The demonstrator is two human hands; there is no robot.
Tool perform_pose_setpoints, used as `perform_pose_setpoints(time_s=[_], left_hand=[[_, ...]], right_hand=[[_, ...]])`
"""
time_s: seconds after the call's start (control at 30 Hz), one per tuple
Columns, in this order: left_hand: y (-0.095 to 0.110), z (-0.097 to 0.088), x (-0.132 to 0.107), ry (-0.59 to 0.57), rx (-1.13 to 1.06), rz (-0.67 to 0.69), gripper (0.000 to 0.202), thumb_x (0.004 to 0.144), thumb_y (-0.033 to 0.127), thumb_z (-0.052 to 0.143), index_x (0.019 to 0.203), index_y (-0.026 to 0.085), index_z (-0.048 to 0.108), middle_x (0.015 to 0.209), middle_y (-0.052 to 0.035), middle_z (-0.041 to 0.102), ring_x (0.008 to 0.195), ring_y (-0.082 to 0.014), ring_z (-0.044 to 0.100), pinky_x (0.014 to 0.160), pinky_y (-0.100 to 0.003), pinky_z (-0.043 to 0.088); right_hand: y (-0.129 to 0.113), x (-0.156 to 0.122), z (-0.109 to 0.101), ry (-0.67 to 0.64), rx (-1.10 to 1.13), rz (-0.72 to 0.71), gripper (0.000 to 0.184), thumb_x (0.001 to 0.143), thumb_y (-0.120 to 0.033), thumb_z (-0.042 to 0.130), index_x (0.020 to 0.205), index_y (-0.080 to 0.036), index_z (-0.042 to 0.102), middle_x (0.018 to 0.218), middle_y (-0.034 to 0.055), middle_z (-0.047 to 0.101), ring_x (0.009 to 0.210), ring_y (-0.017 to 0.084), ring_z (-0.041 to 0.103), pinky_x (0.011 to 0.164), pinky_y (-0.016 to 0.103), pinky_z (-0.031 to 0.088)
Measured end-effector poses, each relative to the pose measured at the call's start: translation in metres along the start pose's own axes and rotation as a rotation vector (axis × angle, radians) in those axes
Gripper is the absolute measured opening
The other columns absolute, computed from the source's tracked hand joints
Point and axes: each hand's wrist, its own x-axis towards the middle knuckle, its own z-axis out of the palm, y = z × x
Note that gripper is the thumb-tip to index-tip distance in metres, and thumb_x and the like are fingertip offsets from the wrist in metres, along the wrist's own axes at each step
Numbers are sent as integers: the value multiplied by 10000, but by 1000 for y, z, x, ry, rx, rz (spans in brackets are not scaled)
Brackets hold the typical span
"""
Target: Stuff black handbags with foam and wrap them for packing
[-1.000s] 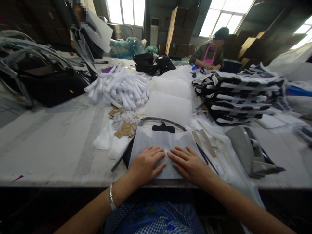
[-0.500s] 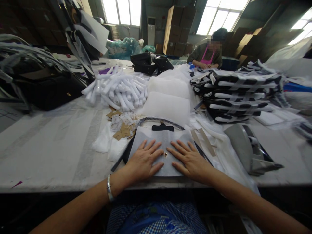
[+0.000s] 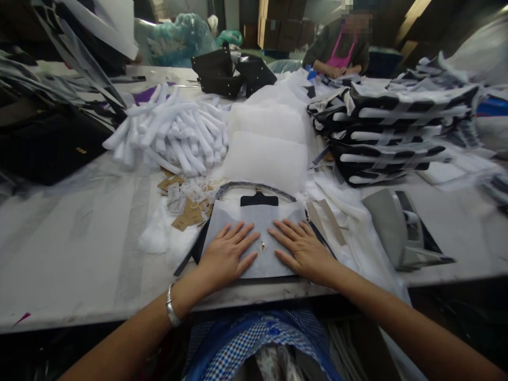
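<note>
A black handbag (image 3: 260,199) lies flat at the table's front edge, its covered handle curving away from me. Over its front is a pale translucent sheet (image 3: 254,214), and a small gold clasp (image 3: 262,245) shows in the middle. My left hand (image 3: 226,248) rests flat on the sheet left of the clasp, fingers spread. On the other side my right hand (image 3: 304,246) lies flat too, with its fingers apart. Neither hand grips anything. Brown and white hang tags (image 3: 190,209) are heaped left of the bag.
White foam rolls (image 3: 174,127) are piled behind the tags, beside a stack of white foam sheets (image 3: 270,159). Wrapped black bags (image 3: 389,132) are stacked at right, near a grey tape dispenser (image 3: 391,227). Across the table a person (image 3: 337,50) in a pink apron works.
The view has tilted downward and shifted slightly. Both hands stay flat on the sheet, with the left hand slightly farther from the clasp. The bag keeps its place on the table.
</note>
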Motion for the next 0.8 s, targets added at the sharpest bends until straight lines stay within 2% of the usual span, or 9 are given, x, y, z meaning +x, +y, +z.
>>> perform_pose_setpoints(time_s=[0.13, 0.27, 0.4, 0.6, 0.7, 0.8], left_hand=[[-4, -6, 6, -66, 33, 11, 513, 998, 518, 431, 1454, 290, 492, 1551, -39, 437, 1409, -279, 433, 1148, -467, 347], [-7, -5, 6, -42, 68, 45, 539, 1000, 523, 420, 1481, 284, 454, 1574, -64, 399, 1425, -280, 407, 1168, -467, 311], [-5, 1, -5, 19, 115, 71, 550, 1001, 477, 441, 1509, 270, 409, 1606, -84, 332, 1477, -318, 299, 1201, -547, 201], [-2, 4, -23, 45, 214, 120, 611, 976, 463, 482, 1539, 262, 353, 1616, -100, 306, 1482, -332, 279, 1194, -556, 192], [-7, 6, -20, 43, 235, 149, 629, 962, 477, 495, 1540, 276, 349, 1616, -82, 310, 1479, -324, 287, 1193, -540, 197], [-13, 4, -11, 7, 212, 118, 630, 966, 503, 485, 1542, 295, 336, 1621, -49, 303, 1482, -295, 287, 1186, -507, 235]], right_hand=[[-1, 5, -1, -3, -29, 11, 514, 1016, -486, 400, 1508, -336, 404, 1584, 17, 384, 1414, 284, 397, 1131, 517, 309], [-2, 4, 8, 37, -55, 21, 533, 1020, -450, 406, 1532, -310, 360, 1614, 41, 320, 1466, 296, 310, 1184, 556, 198], [-6, -5, 13, 86, -61, 4, 560, 1014, -455, 424, 1544, -300, 334, 1638, 46, 256, 1510, 299, 197, 1211, 569, 117], [-8, -21, 15, 139, -115, -77, 620, 992, -451, 464, 1565, -292, 285, 1644, 70, 231, 1510, 330, 181, 1184, 609, 142], [-6, -22, 20, 162, -134, -92, 652, 977, -471, 485, 1567, -277, 287, 1637, 82, 250, 1497, 341, 213, 1167, 602, 165], [-2, -18, 20, 163, -108, -56, 661, 966, -478, 501, 1559, -256, 312, 1625, 91, 282, 1470, 335, 284, 1149, 571, 217]])
